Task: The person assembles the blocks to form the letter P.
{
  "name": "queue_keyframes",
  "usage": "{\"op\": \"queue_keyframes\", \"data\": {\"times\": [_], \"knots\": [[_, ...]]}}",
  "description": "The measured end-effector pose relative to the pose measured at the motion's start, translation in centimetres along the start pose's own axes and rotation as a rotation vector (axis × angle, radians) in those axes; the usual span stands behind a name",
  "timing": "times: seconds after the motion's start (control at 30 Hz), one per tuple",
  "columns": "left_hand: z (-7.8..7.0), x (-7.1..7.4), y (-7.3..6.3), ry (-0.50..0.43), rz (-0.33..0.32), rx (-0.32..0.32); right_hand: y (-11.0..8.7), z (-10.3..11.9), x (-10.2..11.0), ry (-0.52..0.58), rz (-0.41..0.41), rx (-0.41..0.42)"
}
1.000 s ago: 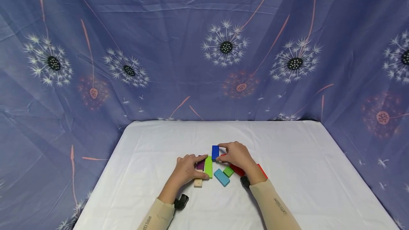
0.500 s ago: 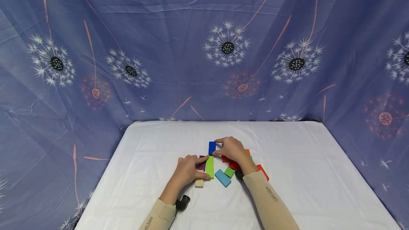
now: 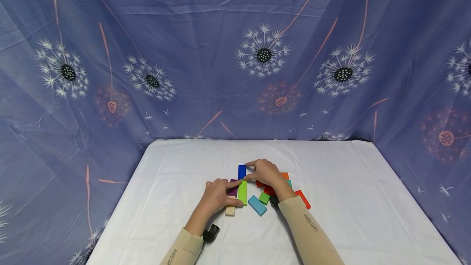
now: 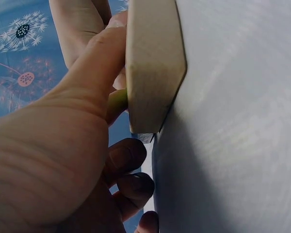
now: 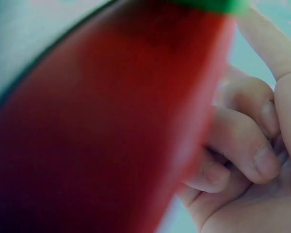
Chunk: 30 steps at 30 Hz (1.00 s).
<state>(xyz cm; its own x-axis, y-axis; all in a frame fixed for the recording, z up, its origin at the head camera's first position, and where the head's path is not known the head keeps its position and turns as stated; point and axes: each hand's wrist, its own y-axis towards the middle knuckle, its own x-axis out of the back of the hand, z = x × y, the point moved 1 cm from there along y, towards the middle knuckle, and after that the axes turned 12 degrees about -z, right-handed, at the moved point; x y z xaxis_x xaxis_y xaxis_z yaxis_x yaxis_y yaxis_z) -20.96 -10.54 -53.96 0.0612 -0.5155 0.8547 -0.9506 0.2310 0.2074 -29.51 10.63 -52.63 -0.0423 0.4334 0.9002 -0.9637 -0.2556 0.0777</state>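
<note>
My left hand (image 3: 214, 194) pinches a long lime-green block (image 3: 242, 193) end to end between thumb and index finger. Beneath that hand lie a purple block (image 3: 233, 188) and a natural wood block (image 3: 229, 211), both partly covered; the wood block (image 4: 155, 68) looms large in the left wrist view. My right hand (image 3: 268, 173) holds a blue block (image 3: 241, 171) by its ends, thumb near and index finger far. The blue block stands at the far end of the lime one, in line with it; fingertips hide whether they touch. The right hand's other fingers (image 5: 245, 141) curl inward.
Right of the lime block lie a light blue block (image 3: 257, 205) and a small green block (image 3: 264, 198). Red, orange (image 3: 285, 176) and teal blocks sit under or beside the right wrist. Another red block (image 3: 303, 199) lies farther right on the white-covered table (image 3: 176, 175).
The right hand has carried the blue block leftward, from the right of the lime block's far end to in line with it. The left hand has kept its hold on the lime block.
</note>
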Motion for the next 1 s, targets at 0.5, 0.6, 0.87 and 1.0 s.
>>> {"op": "queue_keyframes", "data": {"times": [0.5,0.6,0.87,1.0], "knots": [[0.0,-0.1,0.0,0.003,0.001,0.008,-1.8,-0.4,2.0,0.090,-0.021,0.053],[0.0,-0.1,0.1,-0.004,0.002,0.004,-3.1,-0.7,3.1,0.122,0.021,0.062],[0.1,-0.2,0.3,-0.003,0.002,0.007,-7.6,-1.4,4.9,0.191,0.170,0.135],[0.0,0.0,0.3,-0.017,0.005,0.014,-9.4,-1.7,4.7,0.162,0.210,0.180]]}}
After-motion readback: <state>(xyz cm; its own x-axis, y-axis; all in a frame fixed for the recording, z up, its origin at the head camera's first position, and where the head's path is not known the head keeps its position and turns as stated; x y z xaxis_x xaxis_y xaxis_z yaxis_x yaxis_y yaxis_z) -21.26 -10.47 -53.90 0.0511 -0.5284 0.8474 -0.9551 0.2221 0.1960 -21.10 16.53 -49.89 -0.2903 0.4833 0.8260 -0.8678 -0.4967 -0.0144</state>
